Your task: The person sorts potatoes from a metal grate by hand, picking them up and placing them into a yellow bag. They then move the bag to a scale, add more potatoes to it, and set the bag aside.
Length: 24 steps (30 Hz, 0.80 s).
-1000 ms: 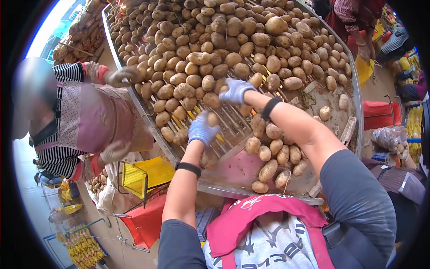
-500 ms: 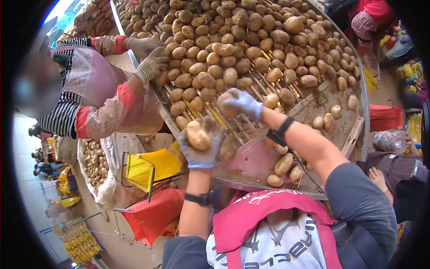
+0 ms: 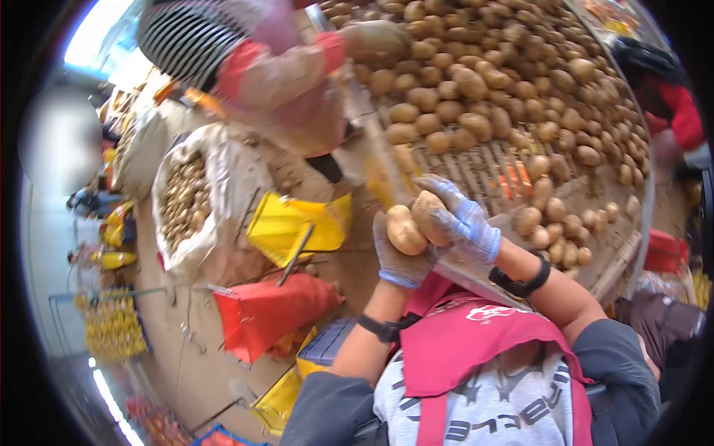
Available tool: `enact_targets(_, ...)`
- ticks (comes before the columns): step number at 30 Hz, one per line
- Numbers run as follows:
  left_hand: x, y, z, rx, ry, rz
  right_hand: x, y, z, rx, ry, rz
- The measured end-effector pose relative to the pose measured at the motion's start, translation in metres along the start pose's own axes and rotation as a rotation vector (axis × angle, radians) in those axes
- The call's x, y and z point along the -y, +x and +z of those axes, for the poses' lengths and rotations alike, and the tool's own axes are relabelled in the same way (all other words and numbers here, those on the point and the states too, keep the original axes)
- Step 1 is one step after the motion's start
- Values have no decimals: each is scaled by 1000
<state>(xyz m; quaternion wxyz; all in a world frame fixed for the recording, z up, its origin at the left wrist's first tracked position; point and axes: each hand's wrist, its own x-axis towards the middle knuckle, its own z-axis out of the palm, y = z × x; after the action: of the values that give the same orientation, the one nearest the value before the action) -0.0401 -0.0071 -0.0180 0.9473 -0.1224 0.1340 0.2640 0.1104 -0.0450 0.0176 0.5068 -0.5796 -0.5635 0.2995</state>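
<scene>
My left hand (image 3: 405,260), in a grey-blue glove, holds a light brown potato (image 3: 405,230) near the table's front edge. Right beside it, my right hand (image 3: 468,227), gloved the same way, has its fingers round a second, darker potato (image 3: 431,217). The two potatoes are side by side and look to be touching. Behind my hands lies the slatted part of the table (image 3: 483,167), with a large heap of potatoes (image 3: 513,89) past it. Several more potatoes (image 3: 554,223) lie right of my right hand.
At the upper left a co-worker's gloved hand (image 3: 375,41) reaches to the heap. A yellow basket (image 3: 286,227) and a red one (image 3: 275,312) stand left of me. Farther left is a white sack (image 3: 212,223) of potatoes. Another person in red (image 3: 677,111) stands far right.
My view has swung left, showing more floor and baskets. My hands have come together at the table's front edge, each with a potato. The co-worker now appears higher in the view.
</scene>
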Motion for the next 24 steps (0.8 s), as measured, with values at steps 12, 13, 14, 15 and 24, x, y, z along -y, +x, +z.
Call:
enact_targets(12, -268, -98, -42, -525, 340, 985, 47, 40, 133, 289, -183, -88)
enact_targets(13, -272, -96, -44, -630, 361, 966, 36, 28, 108, 339, -319, -64)
enact_targets(14, -278, -98, -42, -735, 393, 958, 27, 14, 75, 390, -442, -46)
enact_targets(15, -283, -98, -38, -838, 428, 955, 17, 6, 33, 390, -466, -13)
enact_targets(24, -28, 63, 18, -209, 1061, 115, -111, -25, -205, 120, -988, 649)
